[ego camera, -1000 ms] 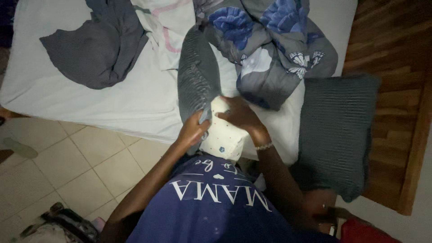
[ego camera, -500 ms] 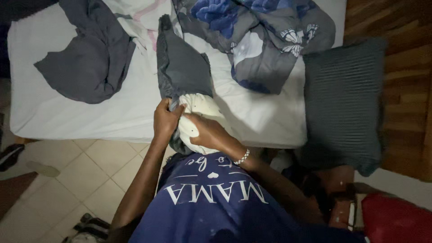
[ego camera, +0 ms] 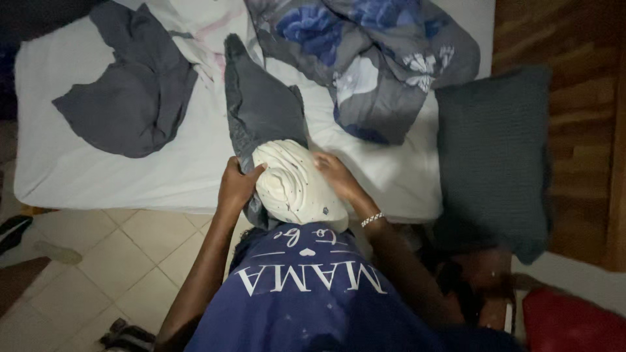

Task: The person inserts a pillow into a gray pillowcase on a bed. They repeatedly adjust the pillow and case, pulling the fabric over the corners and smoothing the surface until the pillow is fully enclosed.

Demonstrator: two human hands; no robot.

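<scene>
Cream pillow (ego camera: 297,186): at the bed (ego camera: 163,169) edge, more bared than a moment ago.
Grey cover (ego camera: 261,107): we've slid it further back.
Left hand (ego camera: 238,182): clamped on its rim.
Right hand (ego camera: 336,175): flat, fingers apart, on the pillow.

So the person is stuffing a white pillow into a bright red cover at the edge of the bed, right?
Not quite. In the head view the cover is dark grey, not red. Both the left hand and the right hand work the white pillow at the edge of the bed.
</scene>
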